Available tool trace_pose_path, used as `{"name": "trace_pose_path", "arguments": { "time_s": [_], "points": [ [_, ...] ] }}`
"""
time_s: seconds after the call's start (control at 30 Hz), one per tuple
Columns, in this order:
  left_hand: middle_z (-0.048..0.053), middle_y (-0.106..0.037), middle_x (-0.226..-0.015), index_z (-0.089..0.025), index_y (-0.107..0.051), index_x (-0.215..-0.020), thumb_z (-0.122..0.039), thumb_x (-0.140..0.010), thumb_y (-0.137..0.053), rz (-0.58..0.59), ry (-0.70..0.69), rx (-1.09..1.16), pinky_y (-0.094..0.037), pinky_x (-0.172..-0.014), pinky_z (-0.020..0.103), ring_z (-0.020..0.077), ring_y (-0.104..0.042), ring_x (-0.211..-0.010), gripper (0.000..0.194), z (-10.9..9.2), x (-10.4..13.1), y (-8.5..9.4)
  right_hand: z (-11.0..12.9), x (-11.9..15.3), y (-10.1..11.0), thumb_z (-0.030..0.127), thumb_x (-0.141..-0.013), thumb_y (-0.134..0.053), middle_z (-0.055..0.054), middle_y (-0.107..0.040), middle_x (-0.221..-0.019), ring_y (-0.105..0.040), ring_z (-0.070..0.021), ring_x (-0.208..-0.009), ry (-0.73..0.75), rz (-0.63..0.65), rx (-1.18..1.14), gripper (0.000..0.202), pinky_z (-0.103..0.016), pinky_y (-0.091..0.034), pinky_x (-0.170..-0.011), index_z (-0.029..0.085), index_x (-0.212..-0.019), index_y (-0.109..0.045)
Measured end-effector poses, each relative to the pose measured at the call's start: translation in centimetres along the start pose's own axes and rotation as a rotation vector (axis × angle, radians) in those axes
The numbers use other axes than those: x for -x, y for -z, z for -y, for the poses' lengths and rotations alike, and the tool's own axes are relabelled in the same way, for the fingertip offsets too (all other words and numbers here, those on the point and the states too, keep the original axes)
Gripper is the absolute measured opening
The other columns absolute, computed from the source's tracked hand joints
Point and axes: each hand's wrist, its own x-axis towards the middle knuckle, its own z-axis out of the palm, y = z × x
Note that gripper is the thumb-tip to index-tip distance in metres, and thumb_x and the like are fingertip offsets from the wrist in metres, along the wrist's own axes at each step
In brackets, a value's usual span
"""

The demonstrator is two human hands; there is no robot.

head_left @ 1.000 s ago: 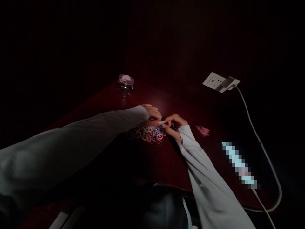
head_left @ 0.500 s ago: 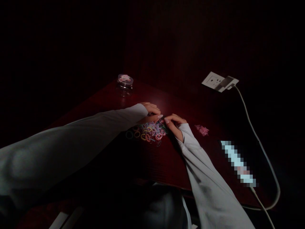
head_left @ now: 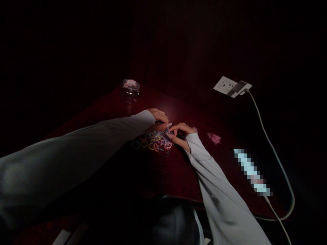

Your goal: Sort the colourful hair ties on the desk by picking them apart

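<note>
A loose pile of small coloured bands [head_left: 153, 145], in yellow, pink, purple and green, lies on the dark red table [head_left: 173, 170]. At the pile's far edge my left hand [head_left: 160, 119] is closed, its thumb and fingers together over what looks like a pale band. My right hand [head_left: 180, 132] reaches over the pile's right side, thumb and index finger close together beside the left thumb. Whatever is between the right fingertips is too small to make out. A small pink heap [head_left: 214, 138] lies to the right of my right hand.
A clear lidded jar [head_left: 130, 92] stands at the back left of the table. On the right lies a phone with a blurred screen [head_left: 251, 172]. Its white cable [head_left: 268, 136] runs up to a charger in a wall socket [head_left: 224, 86].
My right hand has moved left, and its fingertips now meet near the left thumb. Part of a pink heap shows behind the right wrist. The whole view has shifted slightly.
</note>
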Motion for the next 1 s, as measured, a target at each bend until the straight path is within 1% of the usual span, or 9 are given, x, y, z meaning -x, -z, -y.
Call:
{"name": "trace_pose_path", "arguments": {
  "time_s": [0.17, 0.33, 0.4, 0.47, 0.63, 0.7, 0.8, 0.9, 1.0],
  "points": [
    [-0.001, -0.058, -0.059, -0.02, -0.051, -0.059, -0.038, -0.099, -0.04, 0.006, -0.011, -0.022, -0.035, -0.067, 0.029, 0.014, -0.048, -0.064, 0.046, 0.3, 0.0, -0.2, -0.2, 0.0, -0.2, 0.038, -0.089, -0.071, 0.0, -0.066, -0.078, -0.057, -0.0176, -0.075, 0.004, 0.056, 0.02, 0.013, -0.032, -0.042, -0.075, 0.026, -0.092, -0.073],
    [0.0, -0.061, -0.064, -0.021, -0.06, -0.066, -0.038, -0.098, -0.043, -0.01, -0.011, 0.033, -0.039, -0.069, 0.028, 0.0143, -0.05, -0.066, 0.04, 0.3, 0.0, -0.3, -1.4, -0.2, -0.4, 0.044, -0.094, -0.063, -0.001, -0.063, -0.074, -0.055, -0.0178, -0.072, -0.007, -0.058, 0.088, 0.023, -0.033, -0.042, -0.073, 0.025, -0.088, -0.073],
    [0.001, -0.062, -0.071, -0.02, -0.064, -0.074, -0.037, -0.097, -0.045, -0.034, 0.004, 0.079, -0.04, -0.069, 0.027, 0.0136, -0.05, -0.066, 0.034, 0.5, -0.1, -0.3, -2.6, 0.2, 0.8, 0.045, -0.092, -0.065, -0.001, -0.063, -0.072, -0.054, -0.0182, -0.07, -0.005, -0.13, 0.154, 0.023, -0.034, -0.042, -0.072, 0.025, -0.086, -0.074],
    [0.002, -0.064, -0.078, -0.02, -0.066, -0.081, -0.036, -0.096, -0.047, -0.068, 0.03, 0.127, -0.041, -0.067, 0.026, 0.0129, -0.051, -0.066, 0.029, 0.6, -0.2, -0.5, -4.3, 1.3, 3.1, 0.044, -0.091, -0.066, -0.001, -0.062, -0.069, -0.052, -0.0184, -0.069, -0.008, -0.222, 0.269, 0.022, -0.035, -0.04, -0.074, 0.025, -0.081, -0.073],
    [0.003, -0.066, -0.084, -0.019, -0.067, -0.082, -0.036, -0.095, -0.049, -0.069, 0.034, 0.155, -0.041, -0.067, 0.024, 0.0123, -0.053, -0.068, 0.028, 0.7, -0.2, -0.6, -9.4, 6.5, 10.5, 0.049, -0.091, -0.065, -0.005, -0.059, -0.071, -0.048, -0.0216, -0.072, -0.198, -0.433, 0.628, 0.028, -0.036, -0.029, -0.07, 0.025, -0.08, -0.073],
    [0.002, -0.066, -0.083, -0.02, -0.068, -0.081, -0.037, -0.095, -0.049, -0.051, 0.03, 0.132, -0.041, -0.068, 0.025, 0.0118, -0.052, -0.066, 0.029, 0.7, -0.2, -0.6, -10.9, 8.4, 12.5, 0.053, -0.091, -0.064, -0.006, -0.058, -0.071, -0.044, -0.0214, -0.071, -0.281, -0.489, 0.736, 0.032, -0.036, -0.024, -0.068, 0.025, -0.078, -0.073],
    [0.001, -0.067, -0.082, -0.02, -0.067, -0.081, -0.038, -0.096, -0.047, -0.038, 0.039, 0.116, -0.041, -0.069, 0.025, 0.0116, -0.052, -0.066, 0.032, 0.7, -0.1, -0.6, -12.1, 10.0, 13.8, 0.061, -0.086, -0.066, -0.006, -0.059, -0.068, -0.04, -0.0196, -0.068, -0.338, -0.506, 0.807, 0.038, -0.036, -0.021, -0.068, 0.025, -0.075, -0.074],
    [0.001, -0.067, -0.081, -0.02, -0.067, -0.081, -0.04, -0.096, -0.045, -0.034, 0.049, 0.114, -0.041, -0.069, 0.024, 0.0118, -0.053, -0.066, 0.034, 0.7, 0.0, -0.6, -12.0, 10.2, 13.6, 0.066, -0.083, -0.066, -0.006, -0.063, -0.072, -0.044, -0.02, -0.072, -0.425, -0.404, 0.854, 0.043, -0.038, -0.026, -0.073, 0.025, -0.073, -0.075],
    [0.001, -0.068, -0.081, -0.02, -0.067, -0.08, -0.04, -0.096, -0.046, -0.036, 0.051, 0.087, -0.041, -0.07, 0.025, 0.0114, -0.053, -0.065, 0.033, 0.7, 0.0, -0.7, -11.4, 9.9, 13.3, 0.068, -0.085, -0.06, -0.008, -0.07, -0.082, -0.053, -0.0243, -0.083, -0.572, -0.322, 0.916, 0.047, -0.043, -0.032, -0.081, 0.024, -0.082, -0.077]
  ]
}}
